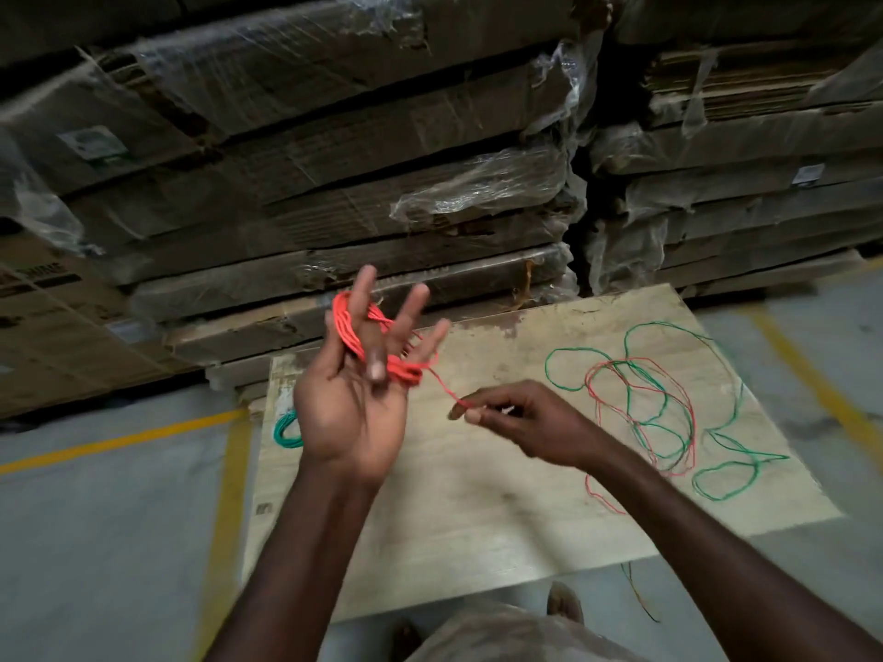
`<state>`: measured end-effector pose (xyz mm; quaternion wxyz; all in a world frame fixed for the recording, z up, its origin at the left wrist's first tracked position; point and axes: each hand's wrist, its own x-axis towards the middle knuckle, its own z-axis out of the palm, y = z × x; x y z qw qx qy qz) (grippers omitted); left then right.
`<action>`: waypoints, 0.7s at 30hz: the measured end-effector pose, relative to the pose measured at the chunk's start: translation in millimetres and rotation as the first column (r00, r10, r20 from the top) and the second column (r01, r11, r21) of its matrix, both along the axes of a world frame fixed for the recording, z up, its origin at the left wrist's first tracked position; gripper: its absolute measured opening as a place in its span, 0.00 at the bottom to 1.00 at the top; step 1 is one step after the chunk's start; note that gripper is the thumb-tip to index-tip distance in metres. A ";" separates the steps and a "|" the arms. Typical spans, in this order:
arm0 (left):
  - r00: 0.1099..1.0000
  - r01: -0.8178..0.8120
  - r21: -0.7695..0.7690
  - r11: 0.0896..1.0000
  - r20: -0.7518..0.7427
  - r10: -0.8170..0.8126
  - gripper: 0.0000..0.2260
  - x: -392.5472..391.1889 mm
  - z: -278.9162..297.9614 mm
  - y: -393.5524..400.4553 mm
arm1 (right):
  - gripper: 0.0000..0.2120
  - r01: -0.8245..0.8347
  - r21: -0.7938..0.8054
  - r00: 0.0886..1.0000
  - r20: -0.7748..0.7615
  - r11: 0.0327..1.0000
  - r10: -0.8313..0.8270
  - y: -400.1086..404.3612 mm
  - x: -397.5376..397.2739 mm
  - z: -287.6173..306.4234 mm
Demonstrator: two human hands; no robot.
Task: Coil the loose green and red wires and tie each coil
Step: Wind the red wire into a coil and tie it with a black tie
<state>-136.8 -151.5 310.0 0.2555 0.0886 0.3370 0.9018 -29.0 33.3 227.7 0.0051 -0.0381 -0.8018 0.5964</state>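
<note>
Above a pale wooden board (478, 494) laid on the grey floor, the left hand (353, 413) is raised palm toward the camera with its fingers spread and straight. A red wire coil (382, 348) is looped around those fingers, with the thumb lying across its lower turns. One strand of the coil runs down and to the right to the right hand (521, 422), which pinches it between thumb and fingertips while the other fingers curl loosely.

Loose green wires (654, 408) and loose red wires (635, 422) lie tangled together on the right part of the board, well apart from both hands. A green wire coil (285, 430) rests at the board's left edge, partly hidden behind the left wrist.

Stacked flat cardboard cartons (334, 193) wrapped in torn clear plastic film fill the background, right up against the board's far edge. Small white labels (93, 143) sit on some cartons, and dark printing shows on a carton at far left, but all of it is too blurred to read. Yellow floor lines (124, 439) cross the concrete on both sides. Two sandalled feet show at the bottom edge.
</note>
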 end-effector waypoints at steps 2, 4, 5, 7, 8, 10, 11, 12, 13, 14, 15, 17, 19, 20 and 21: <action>0.987 -0.106 -0.115 0.988 -0.136 0.090 0.23 -26.5 -11.5 6.1 | 0.11 -0.079 -0.041 0.996 0.045 0.996 0.081 -9.8 10.7 5.8; 0.947 -0.186 -0.303 0.935 -0.308 0.089 0.22 -48.9 -30.8 7.6 | 0.11 -0.126 -0.031 0.991 0.044 0.992 0.127 -12.1 17.5 17.4; 0.904 -0.232 -0.421 0.877 -0.425 0.035 0.22 -55.1 -40.9 7.3 | 0.10 -0.141 0.001 0.990 0.032 0.990 0.141 -10.8 19.1 23.9; 0.736 -0.356 -0.638 0.683 -0.641 -0.215 0.22 -58.6 -59.5 5.3 | 0.08 -0.160 0.070 0.987 0.016 0.985 0.159 -4.2 19.7 37.8; 0.639 -0.424 -0.700 0.574 -0.681 -0.358 0.24 -57.1 -69.6 3.2 | 0.07 -0.167 0.095 0.986 0.009 0.981 0.167 0.5 19.6 44.4; 0.508 -0.501 -0.758 0.417 -0.648 -0.568 0.30 -53.3 -90.3 -4.9 | 0.07 -0.152 0.118 0.988 -0.017 0.981 0.155 12.1 19.8 57.8; 0.503 -0.470 -0.792 0.388 -0.602 -0.620 0.32 -50.9 -100.1 -11.1 | 0.07 -0.111 0.124 0.992 -0.040 0.986 0.117 20.1 19.0 62.8; 0.537 -0.398 -0.834 0.382 -0.550 -0.640 0.29 -46.6 -109.2 -18.1 | 0.07 -0.058 0.123 0.996 -0.062 0.991 0.066 29.5 17.3 66.8; 0.585 -0.287 -0.878 0.384 -0.478 -0.655 0.24 -42.3 -117.2 -24.2 | 0.07 -0.004 0.115 0.997 -0.075 0.993 0.013 38.7 15.1 69.9; 0.634 -0.161 -0.902 0.401 -0.406 -0.659 0.21 -36.7 -121.3 -28.9 | 0.07 0.046 0.100 0.996 -0.086 0.994 -0.038 46.7 12.5 72.6; 0.670 -0.036 -0.905 0.424 -0.337 -0.661 0.20 -32.1 -125.6 -32.3 | 0.07 0.086 0.084 0.992 -0.102 0.993 -0.077 52.9 9.4 73.9; 0.685 0.199 -0.870 0.451 -0.205 -0.699 0.21 -19.3 -123.0 -34.7 | 0.08 0.147 0.055 0.980 -0.140 0.988 -0.138 61.5 1.6 71.7; 0.661 0.411 -0.790 0.455 -0.085 -0.745 0.19 -1.9 -110.0 -35.3 | 0.10 0.212 0.018 0.969 -0.136 0.977 -0.208 68.7 -7.9 63.7; 0.671 0.498 -0.710 0.498 -0.048 -0.740 0.20 7.3 -102.8 -37.0 | 0.11 0.239 -0.001 0.963 -0.128 0.971 -0.237 71.2 -12.5 59.3; 0.703 0.553 -0.609 0.568 -0.025 -0.711 0.21 15.5 -94.6 -38.9 | 0.11 0.257 -0.018 0.959 -0.119 0.966 -0.257 72.9 -16.8 55.0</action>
